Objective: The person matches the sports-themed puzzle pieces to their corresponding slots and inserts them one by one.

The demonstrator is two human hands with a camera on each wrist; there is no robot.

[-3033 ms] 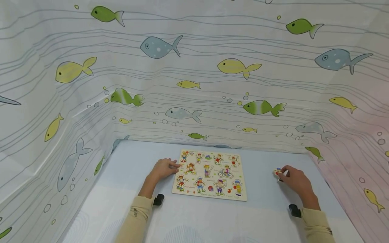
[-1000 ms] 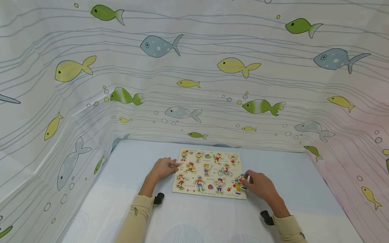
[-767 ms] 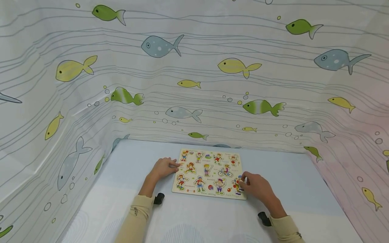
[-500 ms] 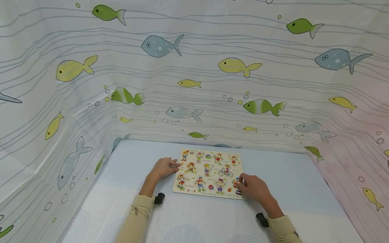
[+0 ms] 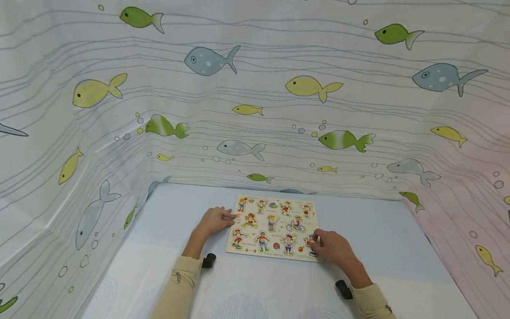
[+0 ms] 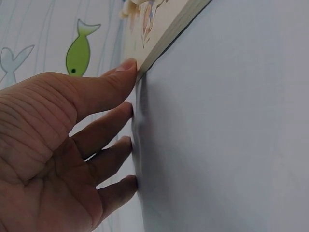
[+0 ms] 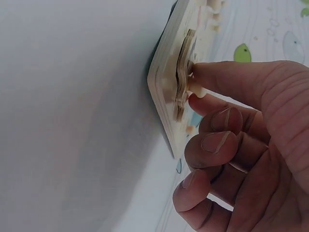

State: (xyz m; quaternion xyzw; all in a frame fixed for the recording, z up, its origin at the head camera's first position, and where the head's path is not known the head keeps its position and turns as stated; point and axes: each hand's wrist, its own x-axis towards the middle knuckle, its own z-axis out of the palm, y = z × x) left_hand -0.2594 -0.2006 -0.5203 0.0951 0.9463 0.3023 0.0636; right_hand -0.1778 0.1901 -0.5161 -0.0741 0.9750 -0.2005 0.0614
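Note:
A wooden peg puzzle board (image 5: 251, 235) with several sporty cartoon figures lies on the table. At its left edge is my left hand (image 5: 214, 221); in the left wrist view the thumb touches the board's edge while the loosely bent fingers rest on the table. Over the board's lower right corner, my right hand (image 5: 334, 248) pinches a figure-shaped puzzle piece (image 7: 182, 67) by its knob, between thumb and index finger. In the right wrist view the piece sits raised and slightly tilted against the board's face. The head view hides part of the piece behind my fingers.
A pale blue and white cloth covers the table (image 5: 366, 230). Fish-patterned curtain walls (image 5: 275, 133) close in the back and both sides. A small black wrist camera (image 5: 343, 289) sits on the right wrist, another (image 5: 209, 261) on the left.
My right hand has carried the puzzle piece left from the table's right side onto the board's lower right corner. Over the last half second it barely moves. My left hand stays at the board's edge.

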